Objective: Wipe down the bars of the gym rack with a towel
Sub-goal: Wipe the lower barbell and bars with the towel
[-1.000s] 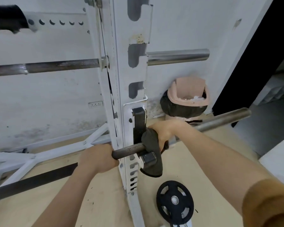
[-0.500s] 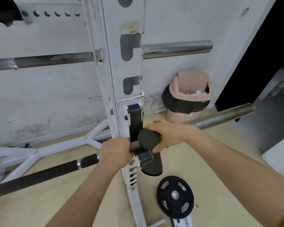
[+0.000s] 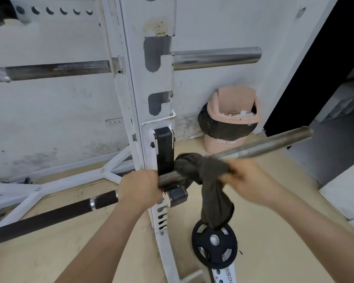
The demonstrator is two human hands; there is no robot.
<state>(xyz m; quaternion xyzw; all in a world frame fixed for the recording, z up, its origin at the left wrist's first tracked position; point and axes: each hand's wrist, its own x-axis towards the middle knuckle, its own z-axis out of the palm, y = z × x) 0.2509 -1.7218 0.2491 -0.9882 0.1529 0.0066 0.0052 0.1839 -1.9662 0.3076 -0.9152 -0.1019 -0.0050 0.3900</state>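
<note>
Right hand [image 3: 247, 180], blurred, grips the towel [image 3: 204, 172], now dragged outward along the bar [image 3: 270, 144] with its tail hanging loose. Left hand [image 3: 140, 186] has slid up, clasping the bar beside the rack [image 3: 151, 78]. Wiping looks underway.

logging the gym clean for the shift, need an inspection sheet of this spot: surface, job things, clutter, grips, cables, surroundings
surface: wooden floor
job's things: dark towel wrapped round the lower bar beside the white rack upright, one end hanging; upper bar racked higher up
clutter: black weight plate by the rack's foot; bin with black liner against the wall
grips: left hand grips the lower bar at the upright; right hand holds the towel, blurred
cables: nothing seen
surroundings: stained wall with a socket; dark doorway at right
</note>
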